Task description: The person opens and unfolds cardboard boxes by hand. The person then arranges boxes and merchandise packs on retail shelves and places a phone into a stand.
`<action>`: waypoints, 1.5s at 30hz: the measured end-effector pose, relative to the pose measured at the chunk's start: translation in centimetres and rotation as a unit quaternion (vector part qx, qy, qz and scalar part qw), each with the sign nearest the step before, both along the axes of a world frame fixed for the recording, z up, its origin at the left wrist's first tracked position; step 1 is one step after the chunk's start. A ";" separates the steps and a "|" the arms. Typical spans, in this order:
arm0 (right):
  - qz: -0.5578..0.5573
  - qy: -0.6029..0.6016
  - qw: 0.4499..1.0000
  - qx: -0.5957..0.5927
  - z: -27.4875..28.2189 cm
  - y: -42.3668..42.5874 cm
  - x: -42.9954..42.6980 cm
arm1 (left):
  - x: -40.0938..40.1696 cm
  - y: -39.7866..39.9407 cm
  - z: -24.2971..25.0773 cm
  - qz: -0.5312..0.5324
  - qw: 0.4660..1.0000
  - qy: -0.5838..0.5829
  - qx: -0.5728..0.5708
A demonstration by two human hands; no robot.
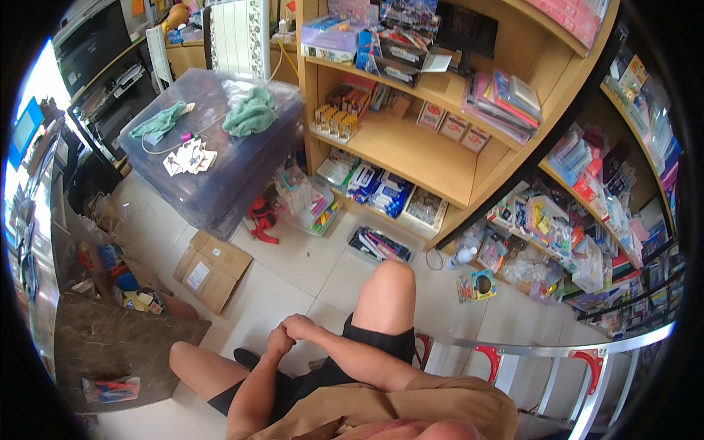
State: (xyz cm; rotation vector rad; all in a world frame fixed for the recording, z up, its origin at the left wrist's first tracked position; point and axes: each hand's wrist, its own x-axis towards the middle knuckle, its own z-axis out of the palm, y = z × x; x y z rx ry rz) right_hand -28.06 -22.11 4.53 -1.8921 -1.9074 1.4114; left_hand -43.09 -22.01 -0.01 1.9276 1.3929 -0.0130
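My left hand [280,339] and my right hand [298,326] are clasped together between my bare knees, above my black shorts [379,335]. Both sets of fingers are curled in, and no object shows between them. Ahead to the left, a flattened cardboard box [212,269] lies on the tiled floor [297,275]. Beyond it stands a large plastic-wrapped stack [220,165]. On its top rest a green cloth [250,113], a second green cloth [159,124], a heap of printed cards [190,158] and a pale cable [214,124].
A wooden shelf unit [407,148] with packaged goods rises ahead. Before it sits a clear plastic tub [379,242] of pens. An aluminium ladder [539,349] with red brackets lies at my right. A dark brown board [110,341] stands left, and packed shelves [594,187] line the right.
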 end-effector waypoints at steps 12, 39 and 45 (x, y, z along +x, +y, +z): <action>0.016 -0.019 0.995 0.093 10.5 3.3 11.4 | 6.8 4.6 4.5 -0.089 0.995 -0.010 -0.044; -0.252 -0.151 0.951 0.094 7.2 -8.4 34.4 | -0.4 13.2 12.9 0.292 0.787 -0.470 -0.272; -0.230 -0.142 0.958 0.093 8.0 -6.1 31.8 | -3.3 14.3 9.2 0.386 0.719 -0.513 -0.265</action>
